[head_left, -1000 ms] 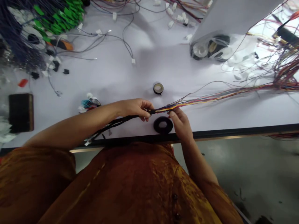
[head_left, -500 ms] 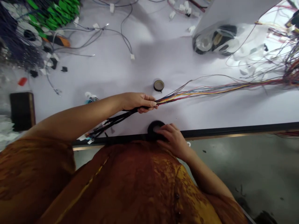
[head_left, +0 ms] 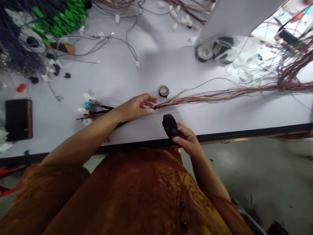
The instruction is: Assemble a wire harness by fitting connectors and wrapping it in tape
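Note:
My right hand (head_left: 187, 138) grips a roll of black tape (head_left: 170, 126), raised on edge over the table's front edge. My left hand (head_left: 139, 106) has its fingers apart and rests over the wire bundle (head_left: 195, 99), near where the coloured wires meet a black-wrapped part. Bundled ends with connectors (head_left: 91, 109) lie to the left, partly covered by my left forearm. A smaller, nearly used-up tape roll (head_left: 164, 91) lies just beyond my left fingertips.
A black box-like object (head_left: 19, 119) lies at the far left. Green connectors (head_left: 66, 19) on dark wires are heaped at the back left. A clear bag with tape rolls (head_left: 215, 50) stands at the back right, beside tangled wires (head_left: 290, 71).
My right hand has lifted the black tape roll off the table and tilted it up. My left hand has loosened from the wire bundle, its fingers spreading; the bundle lies lower.

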Available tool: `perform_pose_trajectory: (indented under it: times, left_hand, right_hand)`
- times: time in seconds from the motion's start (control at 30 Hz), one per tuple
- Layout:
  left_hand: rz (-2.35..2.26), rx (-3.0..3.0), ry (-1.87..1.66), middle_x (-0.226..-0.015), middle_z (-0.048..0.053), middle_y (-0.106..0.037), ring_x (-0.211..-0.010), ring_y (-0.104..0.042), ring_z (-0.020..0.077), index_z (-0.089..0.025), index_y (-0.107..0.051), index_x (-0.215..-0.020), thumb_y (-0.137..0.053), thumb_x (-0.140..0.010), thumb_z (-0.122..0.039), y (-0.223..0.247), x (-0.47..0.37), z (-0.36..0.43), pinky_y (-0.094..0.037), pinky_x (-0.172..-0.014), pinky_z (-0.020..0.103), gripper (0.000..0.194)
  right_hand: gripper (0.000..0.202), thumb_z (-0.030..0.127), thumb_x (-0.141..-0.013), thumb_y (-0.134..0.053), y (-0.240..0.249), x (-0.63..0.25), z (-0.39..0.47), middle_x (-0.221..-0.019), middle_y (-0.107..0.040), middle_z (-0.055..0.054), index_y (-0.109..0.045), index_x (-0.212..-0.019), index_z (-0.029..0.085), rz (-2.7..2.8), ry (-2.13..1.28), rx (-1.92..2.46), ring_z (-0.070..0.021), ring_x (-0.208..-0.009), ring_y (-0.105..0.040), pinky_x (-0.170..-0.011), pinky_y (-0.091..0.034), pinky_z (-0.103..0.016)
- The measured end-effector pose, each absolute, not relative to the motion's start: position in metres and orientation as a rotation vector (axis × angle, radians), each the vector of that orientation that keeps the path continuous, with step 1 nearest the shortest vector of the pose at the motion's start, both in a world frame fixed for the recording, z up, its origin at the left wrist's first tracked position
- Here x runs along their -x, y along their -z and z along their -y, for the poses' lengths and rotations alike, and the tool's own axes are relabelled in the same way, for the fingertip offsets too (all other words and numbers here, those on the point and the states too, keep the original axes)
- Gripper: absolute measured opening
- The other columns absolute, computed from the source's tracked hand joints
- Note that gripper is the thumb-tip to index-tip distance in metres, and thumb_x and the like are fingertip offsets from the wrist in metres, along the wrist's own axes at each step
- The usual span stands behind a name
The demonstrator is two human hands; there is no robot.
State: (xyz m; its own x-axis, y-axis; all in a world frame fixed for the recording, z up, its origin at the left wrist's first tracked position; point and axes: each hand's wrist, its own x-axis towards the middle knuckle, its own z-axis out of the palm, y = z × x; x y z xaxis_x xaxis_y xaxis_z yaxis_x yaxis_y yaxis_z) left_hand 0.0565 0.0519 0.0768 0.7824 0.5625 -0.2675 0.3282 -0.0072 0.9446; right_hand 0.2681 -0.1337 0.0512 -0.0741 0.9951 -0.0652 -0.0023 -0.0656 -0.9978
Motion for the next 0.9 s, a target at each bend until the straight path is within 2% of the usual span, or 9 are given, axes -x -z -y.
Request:
perform_pose_trajectory:
  times: [0.13,0.2,0.37,0.53,0.63,0.73,0.83,0.9]
  left_hand:
    - [-0.501,-1.359,-0.120,-0.140,0.013,-0.053,-0.115,-0.063,0.0246,-0.029,-0.046,-0.137,-0.076,-0.073,-0.031,-0.071,-0.066,-0.023,-0.056,-0.089,0.039,0.071]
    - [-0.465,-1.281,-0.120,-0.144,0.014,-0.049,-0.112,-0.064,0.0256,-0.033,-0.039,-0.142,-0.078,-0.071,-0.029,-0.067,-0.073,-0.009,-0.056,-0.089,0.042,0.081]
    - [-0.559,-1.253,-0.182,-0.144,0.019,-0.045,-0.108,-0.066,0.0267,-0.030,-0.030,-0.145,-0.083,-0.065,-0.030,-0.069,-0.087,0.022,-0.057,-0.086,0.043,0.096]
    - [-0.687,-1.420,-0.339,-0.139,0.016,-0.048,-0.115,-0.060,0.0269,-0.025,-0.034,-0.140,-0.080,-0.068,-0.035,-0.067,-0.098,0.045,-0.054,-0.092,0.043,0.086]
    - [-0.648,-1.660,-0.493,-0.143,0.017,-0.045,-0.127,-0.053,0.0303,-0.024,-0.029,-0.143,-0.083,-0.065,-0.038,-0.059,-0.101,0.048,-0.049,-0.101,0.047,0.096]
    - [-0.586,-1.967,-0.641,-0.145,0.017,-0.045,-0.134,-0.046,0.0321,-0.024,-0.027,-0.146,-0.083,-0.067,-0.041,-0.052,-0.102,0.046,-0.039,-0.110,0.051,0.098]
    - [-0.553,-2.213,-0.609,-0.143,0.017,-0.051,-0.134,-0.047,0.0333,-0.022,-0.037,-0.143,-0.078,-0.073,-0.047,-0.048,-0.106,0.044,-0.033,-0.113,0.053,0.084]
    - [-0.532,-2.314,-0.545,-0.143,0.017,-0.052,-0.136,-0.045,0.0343,-0.022,-0.043,-0.140,-0.074,-0.076,-0.051,-0.045,-0.108,0.044,-0.028,-0.115,0.055,0.077]
  right_hand:
    - [0.032,0.042,-0.083,-0.070,-0.049,-0.259,0.138,-0.109,-0.064,-0.006,-0.063,-0.107,0.023,1.076,-1.325,1.245,-0.0205,-0.101,-0.060,-0.092,-0.049,-0.039]
    - [0.029,0.042,-0.083,-0.070,-0.048,-0.253,0.139,-0.109,-0.064,-0.006,-0.063,-0.104,0.024,1.089,-1.260,1.258,-0.0203,-0.102,-0.060,-0.094,-0.049,-0.039]
    - [0.017,0.036,-0.085,-0.067,-0.045,-0.246,0.143,-0.113,-0.061,-0.006,-0.063,-0.098,0.025,1.215,-1.030,1.298,-0.0208,-0.107,-0.059,-0.097,-0.048,-0.040]
    - [0.016,0.031,-0.088,-0.060,-0.041,-0.249,0.152,-0.117,-0.062,-0.010,-0.068,-0.100,0.024,1.389,-0.724,1.472,-0.0223,-0.110,-0.059,-0.097,-0.048,-0.042]
    - [0.026,0.034,-0.087,-0.062,-0.048,-0.262,0.161,-0.118,-0.062,-0.010,-0.067,-0.111,0.025,1.313,-0.884,1.432,-0.0221,-0.108,-0.059,-0.094,-0.049,-0.040]
    - [0.039,0.046,-0.085,-0.064,-0.058,-0.272,0.170,-0.100,-0.064,-0.006,-0.064,-0.118,0.025,1.082,-1.113,1.324,-0.0187,-0.089,-0.061,-0.080,-0.052,-0.034]
    - [0.046,0.053,-0.080,-0.070,-0.065,-0.270,0.172,-0.079,-0.060,0.000,-0.063,-0.115,0.023,0.831,-1.232,1.312,-0.0142,-0.070,-0.056,-0.067,-0.051,-0.028]
    - [0.044,0.052,-0.078,-0.072,-0.067,-0.265,0.169,-0.077,-0.059,0.001,-0.063,-0.109,0.022,0.714,-1.273,1.320,-0.0118,-0.066,-0.054,-0.063,-0.049,-0.025]
